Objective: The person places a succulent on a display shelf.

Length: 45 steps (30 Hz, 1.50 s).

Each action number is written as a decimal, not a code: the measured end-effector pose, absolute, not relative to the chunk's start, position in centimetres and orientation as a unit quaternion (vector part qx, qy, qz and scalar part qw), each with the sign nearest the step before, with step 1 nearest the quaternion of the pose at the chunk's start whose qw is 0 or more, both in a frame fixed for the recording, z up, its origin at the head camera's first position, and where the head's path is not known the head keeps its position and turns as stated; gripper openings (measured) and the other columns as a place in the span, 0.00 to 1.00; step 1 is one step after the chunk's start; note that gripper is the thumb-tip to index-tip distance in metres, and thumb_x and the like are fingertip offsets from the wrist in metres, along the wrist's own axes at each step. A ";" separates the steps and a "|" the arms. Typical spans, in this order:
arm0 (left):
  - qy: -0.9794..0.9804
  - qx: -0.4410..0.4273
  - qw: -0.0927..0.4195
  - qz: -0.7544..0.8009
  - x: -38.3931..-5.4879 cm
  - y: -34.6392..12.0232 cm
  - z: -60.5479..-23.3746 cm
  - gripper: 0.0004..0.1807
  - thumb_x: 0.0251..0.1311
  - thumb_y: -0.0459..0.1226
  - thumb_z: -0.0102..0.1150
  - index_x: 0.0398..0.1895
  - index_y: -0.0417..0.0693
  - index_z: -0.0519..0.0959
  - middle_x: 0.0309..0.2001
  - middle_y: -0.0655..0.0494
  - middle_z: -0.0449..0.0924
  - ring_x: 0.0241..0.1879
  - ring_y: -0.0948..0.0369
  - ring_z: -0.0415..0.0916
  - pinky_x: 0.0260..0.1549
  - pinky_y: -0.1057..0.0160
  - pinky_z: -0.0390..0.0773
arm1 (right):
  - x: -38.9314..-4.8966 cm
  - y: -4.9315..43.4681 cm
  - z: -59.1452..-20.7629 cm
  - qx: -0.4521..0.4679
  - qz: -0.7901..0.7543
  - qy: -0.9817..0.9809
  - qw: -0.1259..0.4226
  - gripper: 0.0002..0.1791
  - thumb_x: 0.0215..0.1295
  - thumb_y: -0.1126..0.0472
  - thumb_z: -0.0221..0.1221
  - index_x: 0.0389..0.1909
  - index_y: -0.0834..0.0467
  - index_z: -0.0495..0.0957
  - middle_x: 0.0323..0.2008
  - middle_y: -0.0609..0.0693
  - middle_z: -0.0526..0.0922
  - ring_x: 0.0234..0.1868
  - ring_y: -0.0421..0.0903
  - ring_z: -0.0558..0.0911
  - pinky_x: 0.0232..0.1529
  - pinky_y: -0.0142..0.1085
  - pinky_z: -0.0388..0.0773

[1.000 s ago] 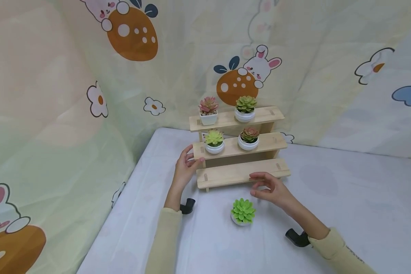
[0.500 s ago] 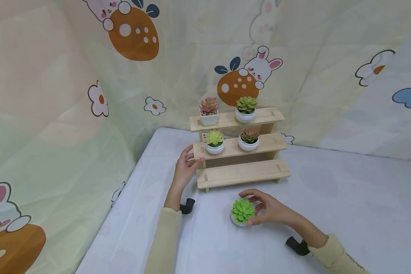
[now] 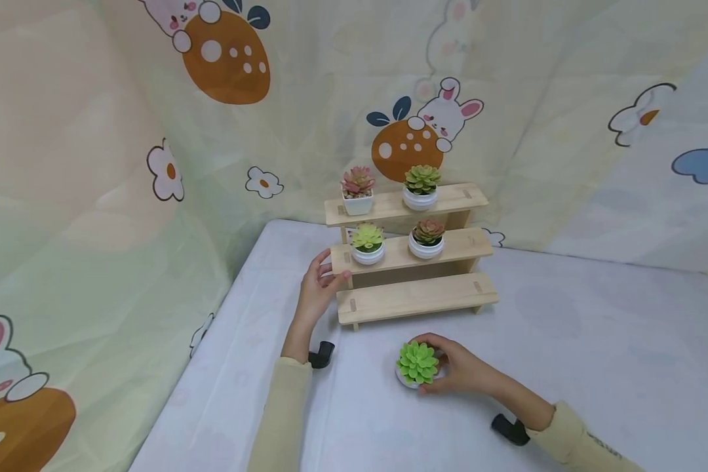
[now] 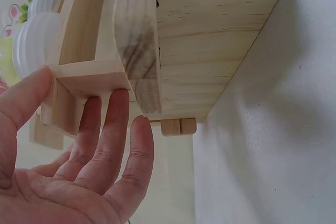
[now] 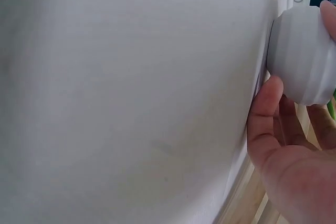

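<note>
A three-tier wooden shelf stand (image 3: 419, 297) stands near the back of the table. My left hand (image 3: 315, 293) grips the left end of its middle shelf, thumb at the edge and fingers against the wood from below in the left wrist view. In front of the stand, a bright green succulent (image 3: 417, 362) sits in a round white ribbed pot (image 5: 302, 56). My right hand (image 3: 465, 368) holds this pot from its right side, thumb and fingers around it. The pot's base is right at the white cloth in the right wrist view.
On the top shelf are a pink succulent (image 3: 358, 183) in a square pot and a green succulent (image 3: 421, 180). The middle shelf bears a yellow-green succulent (image 3: 367, 239) and a reddish one (image 3: 428, 236). A patterned cloth backdrop (image 3: 307, 118) hangs behind the table (image 3: 566, 341).
My right hand has come from the bottom shelf's front edge down to the green succulent and has closed around its pot. The left hand keeps its hold on the stand.
</note>
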<state>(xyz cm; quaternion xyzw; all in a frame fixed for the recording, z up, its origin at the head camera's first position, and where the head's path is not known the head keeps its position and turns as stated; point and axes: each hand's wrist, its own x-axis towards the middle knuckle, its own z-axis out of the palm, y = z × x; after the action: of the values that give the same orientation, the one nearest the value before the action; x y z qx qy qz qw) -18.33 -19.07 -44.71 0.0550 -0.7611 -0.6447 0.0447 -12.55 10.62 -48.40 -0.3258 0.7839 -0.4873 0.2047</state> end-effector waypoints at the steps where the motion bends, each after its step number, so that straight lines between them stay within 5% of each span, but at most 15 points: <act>1: -0.763 0.055 0.045 -0.643 -18.3 -19.1 -44.7 0.40 0.61 0.38 0.66 0.74 0.46 0.58 0.57 0.39 0.76 0.54 0.46 0.77 0.53 0.53 0.79 | -12.6 10.6 -48.4 -0.326 -0.486 0.786 0.201 0.38 0.46 0.59 0.77 0.59 0.61 0.71 0.49 0.52 0.78 0.45 0.35 0.74 0.40 0.32 0.78; 18: -0.760 0.053 0.046 -0.646 -18.2 -19.1 -44.7 0.39 0.62 0.38 0.65 0.74 0.46 0.58 0.56 0.39 0.76 0.53 0.46 0.77 0.52 0.54 0.79 | -12.5 10.2 -48.1 -0.333 -0.457 0.800 0.199 0.39 0.43 0.59 0.78 0.57 0.60 0.71 0.49 0.49 0.78 0.46 0.35 0.73 0.44 0.31 0.76; 24: -0.760 0.053 0.044 -0.646 -18.2 -19.1 -44.8 0.39 0.62 0.38 0.65 0.74 0.46 0.58 0.57 0.39 0.76 0.54 0.46 0.77 0.52 0.53 0.79 | -13.2 10.1 -47.2 -0.322 -0.473 0.791 0.216 0.39 0.44 0.60 0.78 0.58 0.62 0.70 0.52 0.53 0.77 0.53 0.41 0.75 0.56 0.37 0.77; 32: -0.761 0.054 0.046 -0.645 -18.4 -19.1 -44.8 0.40 0.61 0.38 0.66 0.74 0.46 0.58 0.56 0.40 0.76 0.53 0.47 0.77 0.52 0.54 0.79 | -14.8 10.0 -45.2 -0.283 -0.487 0.803 0.195 0.42 0.44 0.61 0.78 0.60 0.65 0.69 0.57 0.59 0.75 0.59 0.59 0.74 0.60 0.52 0.74; 45: -0.761 0.054 0.041 -0.646 -18.1 -19.0 -44.4 0.40 0.61 0.37 0.66 0.74 0.45 0.57 0.57 0.38 0.75 0.54 0.45 0.77 0.52 0.53 0.79 | -16.4 9.3 -42.8 -0.271 -0.498 0.807 0.162 0.41 0.46 0.61 0.77 0.61 0.64 0.69 0.59 0.60 0.74 0.59 0.58 0.73 0.59 0.54 0.74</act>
<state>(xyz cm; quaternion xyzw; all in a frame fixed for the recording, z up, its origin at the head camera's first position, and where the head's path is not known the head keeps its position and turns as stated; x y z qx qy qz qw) -18.06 -19.01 -44.38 0.0540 -0.7606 -0.6457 0.0414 -16.42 9.29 -42.83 -0.2710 0.8075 -0.4982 0.1620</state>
